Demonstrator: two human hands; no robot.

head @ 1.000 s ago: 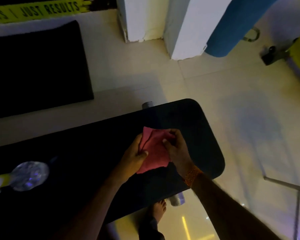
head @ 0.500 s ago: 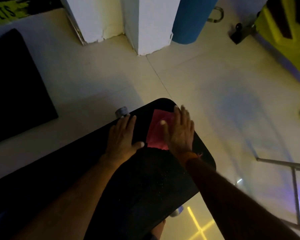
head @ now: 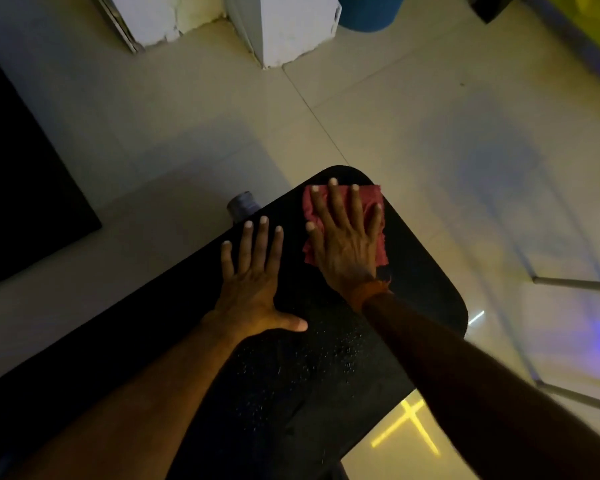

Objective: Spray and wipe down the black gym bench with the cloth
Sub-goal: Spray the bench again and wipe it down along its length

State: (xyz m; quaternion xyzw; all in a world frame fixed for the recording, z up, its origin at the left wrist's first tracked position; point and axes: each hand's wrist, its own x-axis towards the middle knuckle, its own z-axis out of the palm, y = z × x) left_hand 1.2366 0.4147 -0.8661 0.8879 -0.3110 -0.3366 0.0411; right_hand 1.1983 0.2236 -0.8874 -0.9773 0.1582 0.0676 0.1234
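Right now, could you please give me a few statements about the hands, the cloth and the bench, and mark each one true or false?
1. The right hand lies flat on the red cloth. True.
2. The left hand is holding a spray bottle. False: it lies open and bare on the black bench, fingers spread.
3. The cloth sits near the rounded end of the bench. True.
4. The cloth is on the floor beside the bench. False: it is on the bench top under the right hand.
5. Small droplets speckle the bench between the two forearms. True.
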